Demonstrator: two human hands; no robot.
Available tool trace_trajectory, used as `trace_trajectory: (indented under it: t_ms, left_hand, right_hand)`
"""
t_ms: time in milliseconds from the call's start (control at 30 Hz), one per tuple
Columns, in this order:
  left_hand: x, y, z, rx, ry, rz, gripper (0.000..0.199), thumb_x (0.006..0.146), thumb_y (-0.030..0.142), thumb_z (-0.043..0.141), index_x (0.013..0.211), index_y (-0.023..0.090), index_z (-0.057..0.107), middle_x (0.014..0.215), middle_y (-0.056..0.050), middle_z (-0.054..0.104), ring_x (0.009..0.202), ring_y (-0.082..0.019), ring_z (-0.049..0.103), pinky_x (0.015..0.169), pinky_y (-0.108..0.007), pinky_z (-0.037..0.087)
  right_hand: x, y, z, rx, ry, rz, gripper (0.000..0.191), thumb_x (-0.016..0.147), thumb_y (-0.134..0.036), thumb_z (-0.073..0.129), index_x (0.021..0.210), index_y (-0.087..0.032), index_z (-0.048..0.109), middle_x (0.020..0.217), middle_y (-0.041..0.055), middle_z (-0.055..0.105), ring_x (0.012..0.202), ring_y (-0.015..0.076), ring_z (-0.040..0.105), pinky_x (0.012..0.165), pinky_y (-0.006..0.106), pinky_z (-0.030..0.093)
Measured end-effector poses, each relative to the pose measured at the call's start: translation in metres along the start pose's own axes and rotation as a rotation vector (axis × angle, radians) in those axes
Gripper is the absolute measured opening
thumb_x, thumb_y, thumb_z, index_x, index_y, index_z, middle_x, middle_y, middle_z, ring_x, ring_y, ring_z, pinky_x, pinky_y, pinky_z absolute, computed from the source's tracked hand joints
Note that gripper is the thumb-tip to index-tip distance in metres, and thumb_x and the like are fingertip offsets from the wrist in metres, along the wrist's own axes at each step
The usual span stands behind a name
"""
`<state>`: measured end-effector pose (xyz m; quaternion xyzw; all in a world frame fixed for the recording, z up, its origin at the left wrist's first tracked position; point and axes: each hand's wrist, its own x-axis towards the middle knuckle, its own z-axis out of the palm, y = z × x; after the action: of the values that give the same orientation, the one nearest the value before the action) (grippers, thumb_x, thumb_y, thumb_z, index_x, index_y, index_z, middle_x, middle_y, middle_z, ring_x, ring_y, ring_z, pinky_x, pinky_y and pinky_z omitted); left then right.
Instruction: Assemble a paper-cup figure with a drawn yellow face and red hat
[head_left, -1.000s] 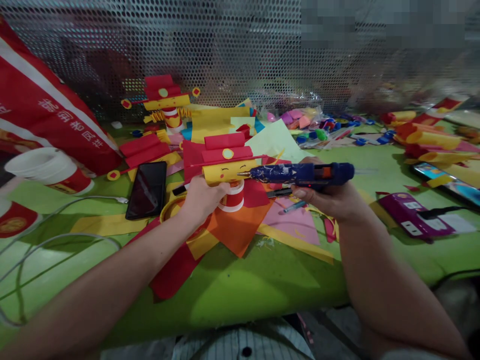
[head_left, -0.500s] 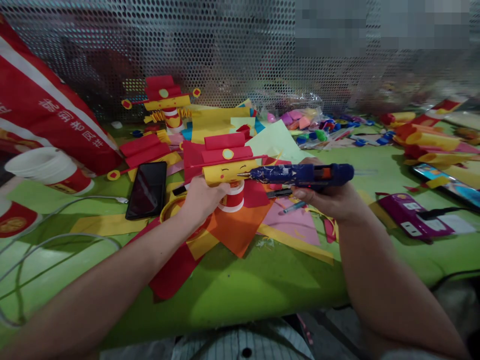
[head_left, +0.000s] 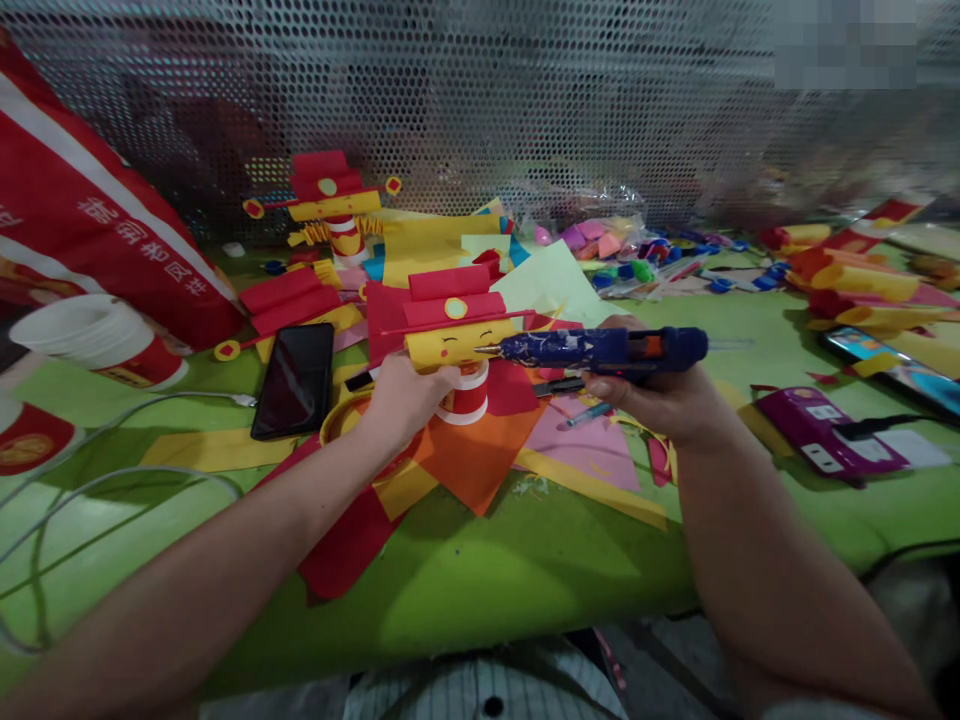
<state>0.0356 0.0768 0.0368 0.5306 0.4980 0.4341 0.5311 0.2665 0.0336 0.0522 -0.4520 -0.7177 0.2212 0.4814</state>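
A paper figure [head_left: 427,350] stands in the middle, with a rolled yellow face, a red paper hat and a red-and-white paper cup [head_left: 466,402] as its body. My left hand [head_left: 405,392] grips it from the left, thumb across the front just under the face; the other fingers are mostly hidden. In my right hand [head_left: 660,400] is a blue hot glue gun [head_left: 577,349], held level, a clear glue stick poking out behind. Its nozzle points left at the yellow face's lower edge; whether it touches, I cannot tell.
Coloured paper sheets [head_left: 480,460] lie beneath the cup. A black phone [head_left: 294,382], stacked paper cups [head_left: 97,340] and a red bag [head_left: 112,210] are at left. A similar figure [head_left: 334,205] stands behind. A purple power strip [head_left: 829,430] sits right, before a perforated metal screen [head_left: 465,100].
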Motion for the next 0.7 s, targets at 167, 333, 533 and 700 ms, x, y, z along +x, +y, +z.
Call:
trace_trajectory:
  t_ms: [167,333,533,700]
  left_hand:
    - [-0.001,0.002,0.001,-0.016,0.012,-0.012,0.025,0.056,0.019,0.065,0.08,0.016,0.072,0.088,-0.008,0.073,0.088,-0.025,0.066,0.075,-0.033,0.053]
    - [-0.004,0.005,0.002,0.055,0.065,0.001,0.022,0.057,0.018,0.063,0.078,0.018,0.071,0.086,-0.006,0.073,0.084,-0.023,0.067,0.071,-0.03,0.053]
    - [-0.008,0.01,0.002,0.143,0.081,0.047,0.022,0.058,0.019,0.06,0.077,0.017,0.071,0.085,-0.005,0.073,0.078,-0.021,0.066,0.064,-0.026,0.05]
    - [-0.008,0.011,0.0,0.194,0.079,0.066,0.024,0.06,0.022,0.059,0.08,0.015,0.071,0.086,-0.006,0.073,0.078,-0.022,0.066,0.064,-0.027,0.05]
  right_hand:
    - [0.0,-0.001,0.002,0.019,0.006,0.016,0.039,0.066,-0.056,0.067,0.071,-0.022,0.049,0.069,-0.0004,0.046,0.057,0.0123,0.048,0.05,0.029,0.045]
    - [0.0,0.0,0.001,-0.003,-0.008,0.013,0.037,0.065,-0.056,0.067,0.069,-0.023,0.05,0.068,0.0001,0.045,0.058,0.0137,0.048,0.051,0.03,0.044]
    - [-0.001,0.003,0.0,-0.016,-0.008,0.009,0.036,0.066,-0.056,0.066,0.068,-0.024,0.05,0.067,0.0005,0.046,0.06,0.0157,0.049,0.054,0.032,0.045]
    - [0.001,0.003,-0.001,-0.05,-0.009,-0.007,0.036,0.066,-0.056,0.066,0.069,-0.022,0.054,0.067,0.0011,0.049,0.065,0.0172,0.052,0.059,0.034,0.048]
